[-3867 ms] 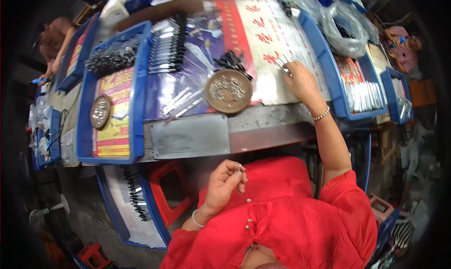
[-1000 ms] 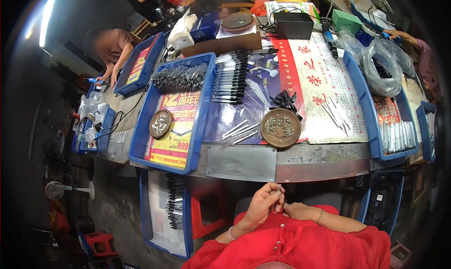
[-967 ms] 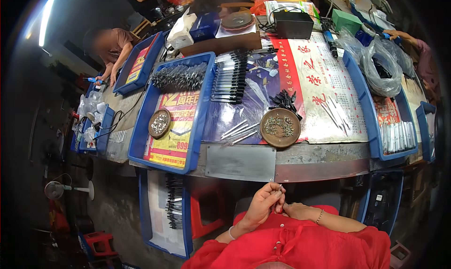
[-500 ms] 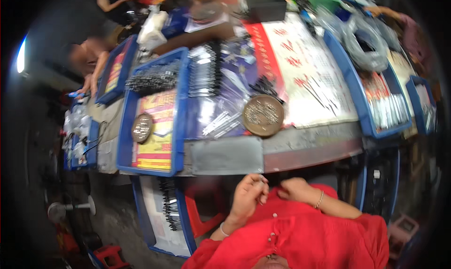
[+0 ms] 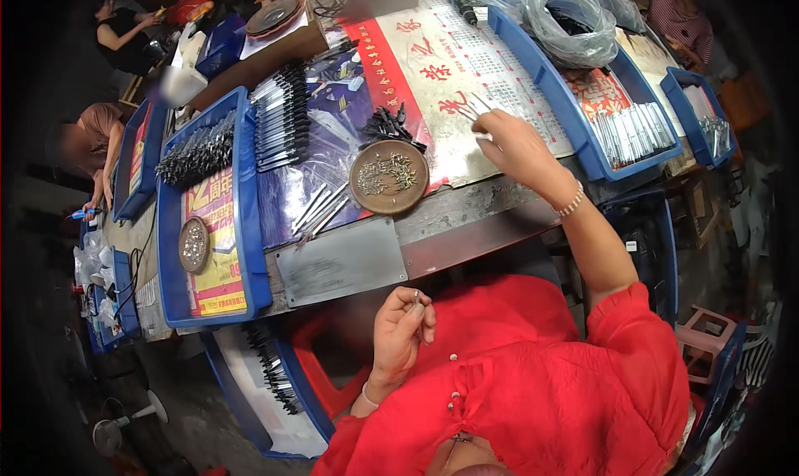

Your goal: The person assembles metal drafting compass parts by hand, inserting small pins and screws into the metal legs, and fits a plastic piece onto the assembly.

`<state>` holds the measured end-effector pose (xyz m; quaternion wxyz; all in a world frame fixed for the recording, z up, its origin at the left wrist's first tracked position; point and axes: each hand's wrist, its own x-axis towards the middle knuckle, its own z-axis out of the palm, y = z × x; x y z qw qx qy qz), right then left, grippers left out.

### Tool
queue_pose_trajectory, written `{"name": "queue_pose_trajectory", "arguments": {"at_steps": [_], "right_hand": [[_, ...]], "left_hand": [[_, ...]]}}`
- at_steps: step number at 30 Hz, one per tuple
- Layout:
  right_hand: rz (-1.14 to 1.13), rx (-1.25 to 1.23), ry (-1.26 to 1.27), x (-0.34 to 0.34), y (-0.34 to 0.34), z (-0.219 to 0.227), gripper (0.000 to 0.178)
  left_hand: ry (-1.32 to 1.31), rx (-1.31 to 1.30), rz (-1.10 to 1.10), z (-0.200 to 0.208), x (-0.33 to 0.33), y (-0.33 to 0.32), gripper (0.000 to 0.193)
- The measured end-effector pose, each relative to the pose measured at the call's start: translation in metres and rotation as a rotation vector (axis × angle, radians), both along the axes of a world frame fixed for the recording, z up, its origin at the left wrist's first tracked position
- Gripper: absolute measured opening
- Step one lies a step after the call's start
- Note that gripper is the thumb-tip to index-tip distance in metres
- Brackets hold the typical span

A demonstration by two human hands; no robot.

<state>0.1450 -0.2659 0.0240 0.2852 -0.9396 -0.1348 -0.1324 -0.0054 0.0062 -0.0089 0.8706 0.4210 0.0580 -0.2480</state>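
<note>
My left hand (image 5: 401, 330) is held in front of the red shirt, near the table's edge. Its thumb and fingers pinch a small metal piece (image 5: 417, 296), mostly hidden by the fingertips. My right hand (image 5: 518, 147) reaches across a printed calendar sheet (image 5: 454, 156). Its fingers close over thin metal rods (image 5: 476, 103) lying there, and the fingertips are partly hidden. Left of that hand, a round brown dish (image 5: 359, 195) holds many tiny metal parts, with a pile of black clips (image 5: 393, 128) behind it. Several silver rods (image 5: 320, 211) lie beside the dish.
Blue trays stand left (image 5: 259, 289) and right (image 5: 612, 173), the right one holding silver pieces. Rows of black-and-silver parts (image 5: 279, 118) lie beside the left tray. A grey metal plate (image 5: 341, 262) sits at the front edge. Other people (image 5: 104, 135) work across the table.
My right hand has moved from beside my left hand, up and out to the rods on the calendar sheet. My left hand stays pinched near the shirt. The whole view has turned.
</note>
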Motion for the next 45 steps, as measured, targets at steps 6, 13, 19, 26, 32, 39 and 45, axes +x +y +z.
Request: {"name": "queue_pose_trajectory", "arguments": {"at_steps": [6, 13, 19, 26, 32, 39, 45], "right_hand": [[-0.118, -0.537, -0.077, 0.049, 0.023, -0.020, 0.014], [-0.073, -0.694, -0.062, 0.060, 0.033, -0.021, 0.012], [-0.024, -0.586, -0.014, 0.053, 0.017, -0.004, 0.017], [0.178, -0.147, -0.314, -0.057, 0.051, 0.058, 0.017], [0.564, -0.022, -0.525, -0.120, 0.073, 0.037, 0.019], [0.653, 0.151, -0.551, -0.130, 0.083, 0.005, 0.021], [0.628, 0.240, -0.619, -0.127, 0.084, -0.003, 0.020]], "left_hand": [[-0.030, 0.003, 0.059, 0.003, -0.013, 0.014, 0.009], [0.045, 0.059, 0.032, 0.002, -0.022, 0.010, 0.007], [-0.007, -0.054, -0.021, 0.006, -0.021, 0.002, 0.009], [-0.091, 0.014, -0.089, 0.010, -0.012, -0.010, 0.010], [-0.027, -0.026, -0.063, 0.024, 0.006, -0.022, 0.026], [-0.017, -0.013, 0.005, 0.017, 0.007, -0.023, 0.017], [0.096, -0.006, 0.104, 0.021, 0.004, -0.024, 0.013]]}}
